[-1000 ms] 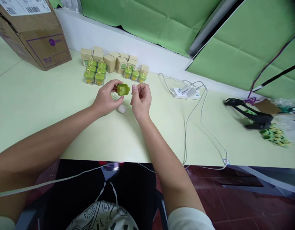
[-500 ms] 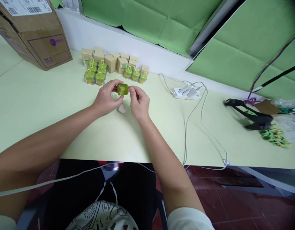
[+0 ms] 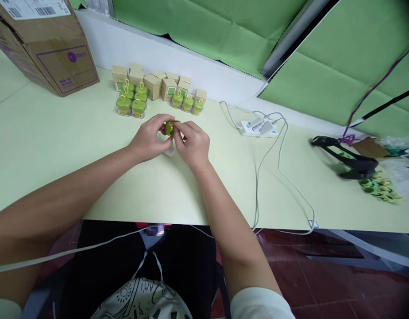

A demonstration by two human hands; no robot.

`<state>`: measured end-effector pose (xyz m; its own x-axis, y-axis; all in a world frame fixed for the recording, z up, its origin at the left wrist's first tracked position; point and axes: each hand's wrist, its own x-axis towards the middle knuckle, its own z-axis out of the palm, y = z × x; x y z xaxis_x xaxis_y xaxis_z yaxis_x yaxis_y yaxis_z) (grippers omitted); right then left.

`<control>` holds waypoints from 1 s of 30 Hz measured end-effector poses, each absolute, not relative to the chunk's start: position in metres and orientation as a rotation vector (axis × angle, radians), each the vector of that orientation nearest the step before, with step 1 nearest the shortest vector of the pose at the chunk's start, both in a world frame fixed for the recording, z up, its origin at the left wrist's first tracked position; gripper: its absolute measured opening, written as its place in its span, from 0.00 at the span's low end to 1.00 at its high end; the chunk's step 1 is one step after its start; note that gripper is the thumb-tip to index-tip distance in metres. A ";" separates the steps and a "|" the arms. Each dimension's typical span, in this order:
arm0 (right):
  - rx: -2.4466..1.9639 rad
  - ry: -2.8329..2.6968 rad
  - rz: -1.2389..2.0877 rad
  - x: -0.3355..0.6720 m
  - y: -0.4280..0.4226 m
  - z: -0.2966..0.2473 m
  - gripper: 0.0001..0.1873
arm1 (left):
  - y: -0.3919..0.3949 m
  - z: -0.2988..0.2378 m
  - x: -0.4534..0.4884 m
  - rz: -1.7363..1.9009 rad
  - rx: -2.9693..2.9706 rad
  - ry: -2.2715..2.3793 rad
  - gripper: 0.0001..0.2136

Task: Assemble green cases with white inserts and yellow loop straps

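Between my two hands, a little above the table, is a small green lid (image 3: 169, 128), tilted and partly covered by fingers. My left hand (image 3: 150, 138) grips it from the left with thumb and fingers. My right hand (image 3: 192, 142) pinches its right side, fingertips closed on the edge. Under the hands lies a small pale object (image 3: 170, 151), mostly hidden, so its kind cannot be made out. Beyond my left hand stand several small clear jars with green looped lids (image 3: 138, 107), and three more such jars (image 3: 187, 103) stand to their right.
Small cardboard boxes (image 3: 153, 87) line the wall behind the jars. A large carton (image 3: 63, 66) stands at the left. On the right are a white power strip (image 3: 257, 129) with trailing cables, a black stand-like object (image 3: 350, 159) and a pile of green-yellow pieces (image 3: 380, 189).
The lid has been turned so that its open hollow no longer faces me. My right hand has shifted slightly left, closer to my left hand.
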<state>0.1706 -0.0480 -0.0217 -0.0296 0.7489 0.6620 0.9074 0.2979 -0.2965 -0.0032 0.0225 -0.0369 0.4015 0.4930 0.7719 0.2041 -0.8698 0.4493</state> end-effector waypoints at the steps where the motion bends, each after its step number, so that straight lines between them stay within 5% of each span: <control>1: -1.523 -1.846 -0.292 0.170 -0.049 -0.021 0.19 | 0.022 -0.037 -0.003 1.449 2.391 0.594 0.23; 30: -1.577 -1.816 -0.048 0.166 -0.054 -0.013 0.10 | 0.018 -0.035 -0.003 1.345 2.463 0.579 0.18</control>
<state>0.1659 -0.0536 -0.0125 0.0070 0.8482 0.5297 0.8749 0.2513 -0.4139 -0.0029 0.0181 -0.0349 0.4873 0.4688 0.7367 0.2131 -0.8820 0.4203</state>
